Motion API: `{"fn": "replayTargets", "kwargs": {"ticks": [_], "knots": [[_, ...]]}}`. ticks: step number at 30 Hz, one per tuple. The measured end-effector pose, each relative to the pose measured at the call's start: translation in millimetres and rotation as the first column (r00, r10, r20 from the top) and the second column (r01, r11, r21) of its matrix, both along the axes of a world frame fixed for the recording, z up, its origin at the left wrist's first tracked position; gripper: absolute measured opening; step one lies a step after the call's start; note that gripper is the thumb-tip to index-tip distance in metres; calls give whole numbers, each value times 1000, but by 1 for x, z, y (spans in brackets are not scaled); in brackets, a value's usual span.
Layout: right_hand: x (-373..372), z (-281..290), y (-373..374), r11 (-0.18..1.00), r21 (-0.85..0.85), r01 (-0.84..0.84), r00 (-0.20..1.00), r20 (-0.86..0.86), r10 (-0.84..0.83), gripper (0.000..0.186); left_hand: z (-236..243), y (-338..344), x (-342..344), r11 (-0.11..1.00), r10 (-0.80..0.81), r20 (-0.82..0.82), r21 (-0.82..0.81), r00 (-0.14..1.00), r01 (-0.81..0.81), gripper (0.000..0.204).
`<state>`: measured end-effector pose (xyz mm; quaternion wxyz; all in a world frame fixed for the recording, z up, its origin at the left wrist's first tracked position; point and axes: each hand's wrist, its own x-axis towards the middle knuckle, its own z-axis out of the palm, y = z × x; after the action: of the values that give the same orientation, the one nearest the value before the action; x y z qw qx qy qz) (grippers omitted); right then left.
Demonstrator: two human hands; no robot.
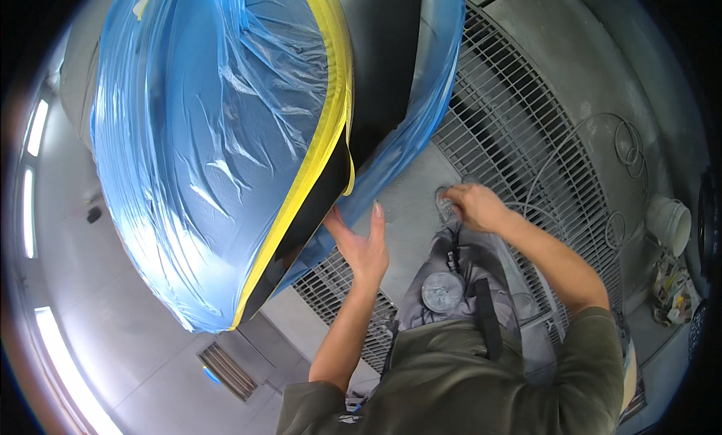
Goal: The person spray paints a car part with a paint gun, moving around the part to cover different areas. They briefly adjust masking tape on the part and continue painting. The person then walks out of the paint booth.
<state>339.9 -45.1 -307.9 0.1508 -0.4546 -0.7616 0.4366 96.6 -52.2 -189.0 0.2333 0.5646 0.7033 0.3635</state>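
My left hand is at the lower edge of a glossy black body panel, its thumb stretched up and apart from the fingers. Those fingertips are partly hidden at the panel's edge. Blue masking film covers most of the bodywork, bordered by a band of yellow masking tape; a loose tape end hangs just above my left hand. Out over the floor, my right hand is closed with its fingertips pinched together. What it holds, if anything, is too small to make out.
A round grey cup is in front of my waist. Metal floor grating runs along the right, with a thin hose looped across it. A white bucket and crumpled waste are at the far right.
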Motion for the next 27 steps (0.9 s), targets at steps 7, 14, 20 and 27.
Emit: {"fn": "replayTargets", "kwargs": {"ticks": [7,14,20,27], "knots": [[19,117,55,851,420,315,906,-400,-138,38,31,7,11,993,-86,197,98,977,68,30],[54,199,114,552,776,303,951,-280,-129,51,108,-18,-19,968,-216,-94,109,972,225,17],[37,212,182,191,965,178,982,-163,-91,38,178,20,-62,804,-283,-775,130,565,581,17],[21,199,194,294,946,134,991,-131,-31,54,183,26,-63,708,-386,-867,-61,314,703,28]]}}
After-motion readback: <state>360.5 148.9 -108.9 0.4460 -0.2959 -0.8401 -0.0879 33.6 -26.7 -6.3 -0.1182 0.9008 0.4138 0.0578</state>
